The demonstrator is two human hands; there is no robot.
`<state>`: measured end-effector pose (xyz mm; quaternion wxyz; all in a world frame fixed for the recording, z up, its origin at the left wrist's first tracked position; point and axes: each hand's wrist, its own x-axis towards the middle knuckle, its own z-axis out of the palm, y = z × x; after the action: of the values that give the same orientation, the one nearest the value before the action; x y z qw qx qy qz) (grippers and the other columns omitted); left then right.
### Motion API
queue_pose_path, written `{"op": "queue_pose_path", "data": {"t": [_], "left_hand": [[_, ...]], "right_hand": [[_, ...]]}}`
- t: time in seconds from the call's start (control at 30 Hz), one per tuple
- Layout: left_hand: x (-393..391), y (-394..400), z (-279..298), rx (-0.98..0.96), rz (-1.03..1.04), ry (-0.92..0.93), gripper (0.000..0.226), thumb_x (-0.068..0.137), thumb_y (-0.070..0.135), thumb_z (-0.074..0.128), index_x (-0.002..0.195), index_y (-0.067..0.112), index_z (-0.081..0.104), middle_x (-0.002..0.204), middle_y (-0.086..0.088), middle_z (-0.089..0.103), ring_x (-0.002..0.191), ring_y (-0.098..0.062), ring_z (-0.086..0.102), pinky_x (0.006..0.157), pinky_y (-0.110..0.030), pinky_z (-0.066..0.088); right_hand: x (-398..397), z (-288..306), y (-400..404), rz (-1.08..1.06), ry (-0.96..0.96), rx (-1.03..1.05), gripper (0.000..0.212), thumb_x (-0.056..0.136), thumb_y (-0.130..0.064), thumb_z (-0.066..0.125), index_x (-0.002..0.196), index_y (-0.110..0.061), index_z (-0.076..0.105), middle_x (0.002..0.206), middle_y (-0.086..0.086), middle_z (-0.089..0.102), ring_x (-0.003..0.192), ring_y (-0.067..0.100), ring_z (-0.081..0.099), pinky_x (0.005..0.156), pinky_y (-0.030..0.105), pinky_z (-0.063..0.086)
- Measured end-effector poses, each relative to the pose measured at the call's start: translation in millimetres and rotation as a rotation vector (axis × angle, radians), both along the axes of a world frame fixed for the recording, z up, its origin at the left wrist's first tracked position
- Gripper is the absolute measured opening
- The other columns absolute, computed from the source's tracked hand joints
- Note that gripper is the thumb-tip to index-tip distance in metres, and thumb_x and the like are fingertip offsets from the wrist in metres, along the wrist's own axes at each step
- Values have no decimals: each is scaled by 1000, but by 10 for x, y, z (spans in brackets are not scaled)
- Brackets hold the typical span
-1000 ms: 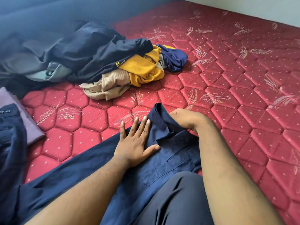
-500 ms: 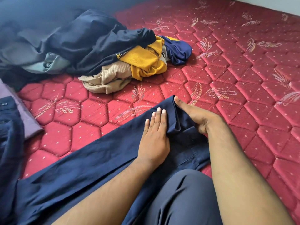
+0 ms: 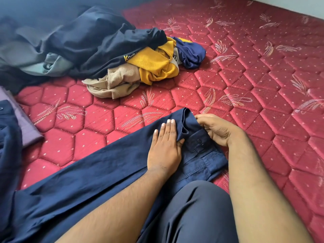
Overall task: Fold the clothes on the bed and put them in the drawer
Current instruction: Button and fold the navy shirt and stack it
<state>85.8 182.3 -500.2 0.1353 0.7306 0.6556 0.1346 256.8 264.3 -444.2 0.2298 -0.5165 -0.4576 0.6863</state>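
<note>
Left hand (image 3: 164,148) flat, fingers straight and together, pressing on navy shirt (image 3: 87,186) near collar. Right hand (image 3: 217,130) curled, fingers pinching collar edge of same shirt. Shirt lies long across bed (image 3: 254,85) in front of person's knee (image 3: 198,213), reaching to left edge of view. Left side: purple folded cloth (image 3: 26,127) with dark blue garment (image 3: 8,146) partly over it. Farther: pile of unfolded clothes (image 3: 108,50), beige, yellow, navy, grey pieces mixed.
</note>
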Motion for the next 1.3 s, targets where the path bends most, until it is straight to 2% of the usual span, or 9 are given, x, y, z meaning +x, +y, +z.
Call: {"op": "queue_pose_path", "data": {"t": [0.13, 0.37, 0.53, 0.67, 0.83, 0.97, 1.07, 1.17, 1.3], "left_hand": [[-8, -6, 1, 16, 13, -52, 77, 92, 51, 1, 158, 12, 0, 166, 0, 4, 153, -18, 1, 124, -36, -3], [-32, -50, -2, 91, 19, -127, 68, 95, 50, 10, 150, 20, -15, 164, 3, -8, 148, -9, -14, 123, -34, -5], [-31, -58, -11, 94, -11, -103, 66, 95, 48, 6, 150, 17, -14, 158, 9, -13, 151, -12, -8, 123, -35, -4], [-35, -40, -28, 111, 4, -126, 70, 95, 47, 8, 156, 15, 2, 162, 8, -1, 153, -16, 3, 122, -31, -5], [-86, -106, 204, 164, 110, -670, 77, 92, 67, 31, 147, 15, 44, 150, 13, 40, 143, -6, 31, 121, -29, 17], [-212, 116, 782, 114, 415, -987, 60, 80, 72, 53, 105, 20, 68, 89, 7, 67, 81, -11, 61, 75, -31, 52], [-278, 232, 1012, -296, 417, -883, 45, 83, 42, 73, 121, 19, 62, 98, -6, 66, 55, -15, 59, 44, -22, 45], [-370, 52, 1013, -294, 436, -924, 28, 85, -3, 61, 105, 15, 69, 83, -8, 66, 43, -16, 57, 44, -24, 49], [-500, -266, 884, -306, 538, -1130, 29, 89, -10, 55, 99, 13, 69, 76, -7, 65, 53, -23, 64, 51, -31, 58]], "right_hand": [[18, 8, -76, 102, 47, 47, 43, 79, 12, 51, 120, 6, 61, 108, 20, 69, 91, 22, 67, 83, 27, 55], [-145, 33, -38, 75, 8, 213, 35, 79, 11, 63, 112, 3, 66, 113, 33, 64, 98, 31, 59, 94, 47, 46], [-192, -19, -47, -44, -89, 126, 29, 90, 7, 46, 108, 1, 68, 105, 27, 69, 83, 29, 68, 68, 33, 55], [-110, -25, -62, -80, 161, -5, 24, 95, 2, 50, 108, -4, 68, 99, 20, 73, 75, 25, 72, 71, 36, 59], [-43, 107, -176, 142, 281, 76, 54, 81, 23, 54, 120, -12, 64, 113, 12, 71, 96, 22, 68, 79, 33, 57], [-160, 181, -137, 423, 40, 193, 60, 77, 21, 55, 124, -16, 61, 116, 20, 67, 84, 20, 59, 72, 31, 45], [-282, 241, -126, 469, -67, 232, 48, 77, 26, 57, 106, -12, 57, 87, 9, 65, 71, 9, 59, 63, 18, 47], [-273, 233, -157, 497, -144, 257, 42, 78, 29, 51, 101, -7, 57, 89, 14, 61, 76, 12, 55, 66, 17, 45], [-204, 192, -220, 527, -199, 259, 48, 73, 26, 62, 105, -9, 60, 86, 7, 62, 78, 15, 57, 69, 21, 50]]}}
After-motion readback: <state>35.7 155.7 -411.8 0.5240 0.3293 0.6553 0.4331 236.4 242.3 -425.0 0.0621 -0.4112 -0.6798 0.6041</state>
